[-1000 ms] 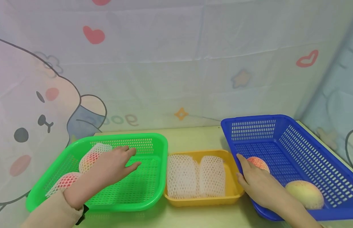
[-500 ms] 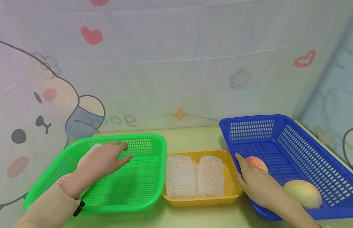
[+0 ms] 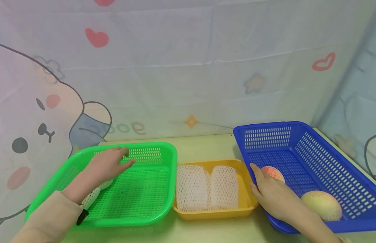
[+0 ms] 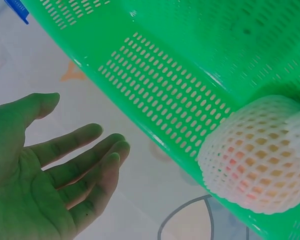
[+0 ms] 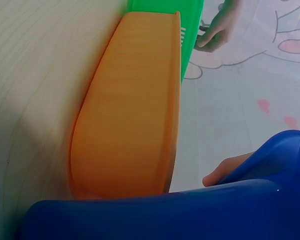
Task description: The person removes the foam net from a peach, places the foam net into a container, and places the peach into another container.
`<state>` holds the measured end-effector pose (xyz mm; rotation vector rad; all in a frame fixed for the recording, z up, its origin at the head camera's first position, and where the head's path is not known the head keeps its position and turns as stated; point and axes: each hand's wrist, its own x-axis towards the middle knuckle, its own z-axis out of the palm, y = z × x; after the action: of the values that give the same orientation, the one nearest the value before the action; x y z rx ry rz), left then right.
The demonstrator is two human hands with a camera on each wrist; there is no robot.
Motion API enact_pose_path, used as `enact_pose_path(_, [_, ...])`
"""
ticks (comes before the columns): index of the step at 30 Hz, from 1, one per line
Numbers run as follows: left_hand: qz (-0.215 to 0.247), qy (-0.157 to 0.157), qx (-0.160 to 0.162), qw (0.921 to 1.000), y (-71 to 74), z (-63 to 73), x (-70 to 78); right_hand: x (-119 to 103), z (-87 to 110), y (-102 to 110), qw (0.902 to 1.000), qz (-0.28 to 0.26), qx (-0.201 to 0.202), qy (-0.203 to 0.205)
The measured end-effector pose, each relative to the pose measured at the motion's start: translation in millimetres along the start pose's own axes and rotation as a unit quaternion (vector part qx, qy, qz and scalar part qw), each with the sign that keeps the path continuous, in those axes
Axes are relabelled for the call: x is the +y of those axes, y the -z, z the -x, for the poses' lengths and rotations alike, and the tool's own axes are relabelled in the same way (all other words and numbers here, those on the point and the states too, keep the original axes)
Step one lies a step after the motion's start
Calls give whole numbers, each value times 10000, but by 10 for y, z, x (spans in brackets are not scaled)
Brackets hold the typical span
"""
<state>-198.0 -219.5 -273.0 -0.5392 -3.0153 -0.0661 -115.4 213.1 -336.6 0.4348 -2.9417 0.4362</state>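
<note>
My left hand (image 3: 107,165) hovers above the green basket (image 3: 169,199), its fingers loosely spread and holding nothing; the left wrist view shows its bare palm. Beneath that arm, partly hidden, lie fruits in white foam nets (image 3: 91,198), one netted fruit (image 4: 255,155) showing pink and yellow through the mesh. My right hand (image 3: 276,197) rests at the near left rim of the blue basket (image 3: 240,145), fingers fairly straight. Close beside it, inside, sits a red-orange peach (image 3: 275,173), partly covered by the hand. A larger yellow-green fruit (image 3: 322,205) lies near the basket's front.
Between the baskets stands a yellow tray (image 3: 247,184) with white foam net sleeves (image 3: 192,187) lying in it. A pale tabletop (image 3: 206,145) carries everything. Behind hangs a printed cloth (image 3: 175,84), close to the baskets' back edges.
My left hand has drifted left and slightly up over the green basket, its arm now covering more of the netted fruits. The right hand has stayed at the blue rim.
</note>
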Motion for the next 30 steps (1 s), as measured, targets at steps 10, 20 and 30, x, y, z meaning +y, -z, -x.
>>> enact_pose_path(10, [112, 90, 15, 9999, -17, -84, -138, 5, 4, -6, 9999, -22, 98, 31])
enact_pose_path(20, [187, 341, 137, 9991, -76, -121, -269, 0, 0, -2, 10000, -4, 70, 42])
enact_pose_path(30, [235, 712, 95, 9971, -146, -144, -453, 4, 0, 2, 10000, -11, 35, 39])
